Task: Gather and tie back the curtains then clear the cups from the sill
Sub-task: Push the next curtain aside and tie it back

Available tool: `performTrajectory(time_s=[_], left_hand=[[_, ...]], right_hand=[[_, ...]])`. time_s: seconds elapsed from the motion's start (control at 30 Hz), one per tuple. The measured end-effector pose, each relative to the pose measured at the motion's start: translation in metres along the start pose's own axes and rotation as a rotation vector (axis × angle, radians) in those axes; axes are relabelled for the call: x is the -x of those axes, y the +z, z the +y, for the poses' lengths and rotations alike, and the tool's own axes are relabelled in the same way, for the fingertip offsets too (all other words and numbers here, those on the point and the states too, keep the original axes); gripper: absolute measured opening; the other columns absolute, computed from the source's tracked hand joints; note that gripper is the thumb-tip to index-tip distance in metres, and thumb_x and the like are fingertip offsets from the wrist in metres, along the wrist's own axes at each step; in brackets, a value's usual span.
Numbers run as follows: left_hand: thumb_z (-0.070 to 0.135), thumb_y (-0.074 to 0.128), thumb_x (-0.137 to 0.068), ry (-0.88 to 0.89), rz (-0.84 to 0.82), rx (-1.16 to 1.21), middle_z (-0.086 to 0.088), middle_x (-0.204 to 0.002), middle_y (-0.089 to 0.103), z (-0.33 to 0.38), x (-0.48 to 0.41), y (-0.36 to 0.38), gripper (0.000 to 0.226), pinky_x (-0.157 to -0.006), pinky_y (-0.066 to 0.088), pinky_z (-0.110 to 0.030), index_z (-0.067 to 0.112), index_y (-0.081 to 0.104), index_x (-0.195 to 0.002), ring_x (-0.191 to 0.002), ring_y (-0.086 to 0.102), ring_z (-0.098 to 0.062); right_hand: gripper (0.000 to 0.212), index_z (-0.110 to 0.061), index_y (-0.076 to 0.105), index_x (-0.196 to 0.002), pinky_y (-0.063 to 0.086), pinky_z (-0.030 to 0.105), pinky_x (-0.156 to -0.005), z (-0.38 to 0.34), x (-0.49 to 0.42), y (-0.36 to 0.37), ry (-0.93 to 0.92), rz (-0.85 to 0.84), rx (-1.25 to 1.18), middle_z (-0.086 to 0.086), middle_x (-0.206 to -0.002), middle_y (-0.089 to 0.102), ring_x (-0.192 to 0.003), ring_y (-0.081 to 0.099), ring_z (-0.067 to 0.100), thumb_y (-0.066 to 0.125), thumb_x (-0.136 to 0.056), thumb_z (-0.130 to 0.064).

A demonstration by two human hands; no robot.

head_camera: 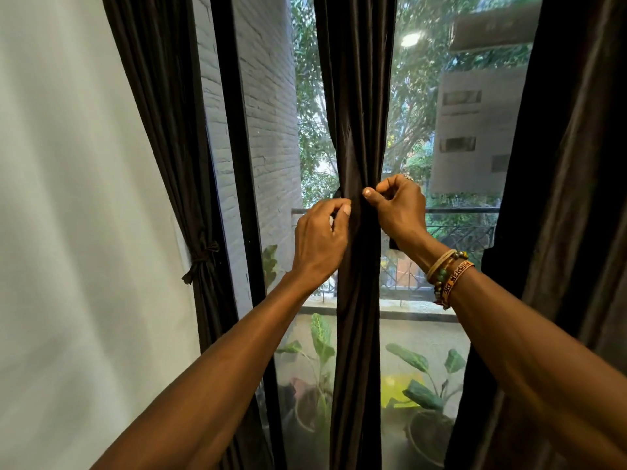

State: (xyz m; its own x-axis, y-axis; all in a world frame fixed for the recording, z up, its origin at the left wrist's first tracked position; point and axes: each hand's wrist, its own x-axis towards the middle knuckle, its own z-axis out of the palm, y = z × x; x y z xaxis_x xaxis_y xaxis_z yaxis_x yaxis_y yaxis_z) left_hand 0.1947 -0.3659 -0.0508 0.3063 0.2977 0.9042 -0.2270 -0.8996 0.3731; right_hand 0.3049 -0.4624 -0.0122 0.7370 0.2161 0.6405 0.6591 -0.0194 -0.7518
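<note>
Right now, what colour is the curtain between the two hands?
Dark brown, plain; the middle curtain shows best in the head view.

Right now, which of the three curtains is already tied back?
The left curtain: a knotted tie cinches it. The middle curtain is only held by the left hand and right hand; the right curtain hangs loose.

One wide-angle camera on the person's head looks forward and slightly down, close to a window (424,137), its middle curtain (356,96) at twelve o'clock, left arm (203,385) at seven, right arm (543,368) at five.
</note>
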Motion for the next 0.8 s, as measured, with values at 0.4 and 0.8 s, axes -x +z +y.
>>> performTrajectory(time_s=[0.4,0.8], left_hand=[[0.024,0.071,-0.090,-0.403,0.014,0.355,-0.001,-0.104,0.073,0.019,-0.003,0.024,0.021,-0.087,0.058,-0.041,0.021,0.066,-0.110,-0.100,0.069,-0.018],[0.007,0.065,-0.085,-0.236,-0.106,0.068,-0.006,-0.099,0.072,0.044,-0.016,0.044,0.034,-0.071,0.057,-0.038,0.010,0.056,-0.117,-0.087,0.068,-0.025]], right_hand=[[0.010,-0.016,0.069,-0.076,0.046,0.026,-0.058,-0.015,-0.005,-0.017,-0.192,-0.206,0.424,-0.003,-0.067,0.061,-0.058,0.055,0.011,0.065,-0.082,-0.009],[0.051,-0.002,0.071,-0.083,0.058,0.037,-0.072,-0.057,-0.032,-0.029,0.210,-0.600,0.236,0.011,-0.074,0.071,-0.065,0.065,0.020,0.064,-0.090,-0.052]])
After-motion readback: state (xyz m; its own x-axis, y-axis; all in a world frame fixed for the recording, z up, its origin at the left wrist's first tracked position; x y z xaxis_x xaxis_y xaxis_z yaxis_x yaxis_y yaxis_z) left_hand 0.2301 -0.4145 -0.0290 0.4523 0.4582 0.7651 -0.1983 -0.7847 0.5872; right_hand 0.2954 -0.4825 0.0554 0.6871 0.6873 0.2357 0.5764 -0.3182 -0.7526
